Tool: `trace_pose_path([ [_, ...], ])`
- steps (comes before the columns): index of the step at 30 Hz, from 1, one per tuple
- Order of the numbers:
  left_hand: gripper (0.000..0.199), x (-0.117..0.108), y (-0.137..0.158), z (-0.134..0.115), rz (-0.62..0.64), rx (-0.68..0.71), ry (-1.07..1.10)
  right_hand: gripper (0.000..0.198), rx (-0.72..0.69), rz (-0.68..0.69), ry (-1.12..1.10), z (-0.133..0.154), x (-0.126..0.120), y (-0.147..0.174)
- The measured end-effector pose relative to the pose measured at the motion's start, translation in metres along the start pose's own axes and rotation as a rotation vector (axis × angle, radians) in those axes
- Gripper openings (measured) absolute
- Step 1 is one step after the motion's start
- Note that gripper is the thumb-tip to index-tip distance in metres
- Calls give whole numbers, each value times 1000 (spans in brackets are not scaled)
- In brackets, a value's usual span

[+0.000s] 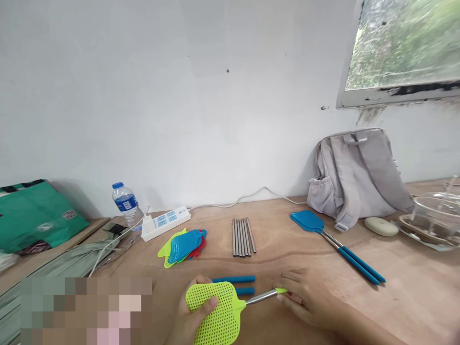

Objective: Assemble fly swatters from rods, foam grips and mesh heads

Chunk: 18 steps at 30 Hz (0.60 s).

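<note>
A yellow-green fly swatter (215,311) with a perforated head and a short metal rod lies across both hands. My left hand (196,306) is closed on its head, thumb on top. At the other end, my right hand (309,299) closes around the green grip, which is mostly hidden by the fingers. Just beyond the swatter, two blue handle grips (244,279) lie side by side on the table. Farther off is a row of several metal rods (242,237). Left of them sits a pile of loose swatter heads (185,245) in blue, green and red.
Blue fly swatters (307,220) lie together at the right, before a grey backpack (355,177). A white power strip (168,222) and a water bottle (125,203) stand at the back left. Glassware (436,215) is at the far right; a green bag (39,215) is at the left.
</note>
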<state>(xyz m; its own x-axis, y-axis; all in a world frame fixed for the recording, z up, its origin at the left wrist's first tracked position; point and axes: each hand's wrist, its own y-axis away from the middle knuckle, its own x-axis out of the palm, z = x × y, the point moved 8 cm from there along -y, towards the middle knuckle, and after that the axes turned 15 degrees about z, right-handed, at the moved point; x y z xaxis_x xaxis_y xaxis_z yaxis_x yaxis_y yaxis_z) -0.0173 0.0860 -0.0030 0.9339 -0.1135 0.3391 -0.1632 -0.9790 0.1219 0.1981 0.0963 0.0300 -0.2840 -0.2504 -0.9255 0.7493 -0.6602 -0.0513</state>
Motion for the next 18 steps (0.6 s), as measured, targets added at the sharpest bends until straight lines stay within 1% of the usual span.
trace_pose_path([
  [2,33,-7,-3,-1,15,-22,86,26,-21,-18,19,1,3,5],
  [5,32,-19,-10,-7,17,74,288,31,11,-65,63,-13,9,19],
  [7,28,-24,-14,-12,23,156,336,30,65,-153,95,-32,6,36],
  [9,22,-27,-16,-15,23,212,308,26,121,-288,126,-57,-7,57],
  [12,19,-33,-15,-19,-13,284,261,23,254,-472,148,-100,-37,92],
  [14,20,-35,-14,-20,-36,304,243,23,409,-566,168,-128,-55,115],
  [16,21,-37,-13,-19,-48,311,228,28,558,-619,221,-150,-66,134],
  [18,22,-39,-14,-19,-56,319,212,35,673,-662,289,-163,-68,147],
])
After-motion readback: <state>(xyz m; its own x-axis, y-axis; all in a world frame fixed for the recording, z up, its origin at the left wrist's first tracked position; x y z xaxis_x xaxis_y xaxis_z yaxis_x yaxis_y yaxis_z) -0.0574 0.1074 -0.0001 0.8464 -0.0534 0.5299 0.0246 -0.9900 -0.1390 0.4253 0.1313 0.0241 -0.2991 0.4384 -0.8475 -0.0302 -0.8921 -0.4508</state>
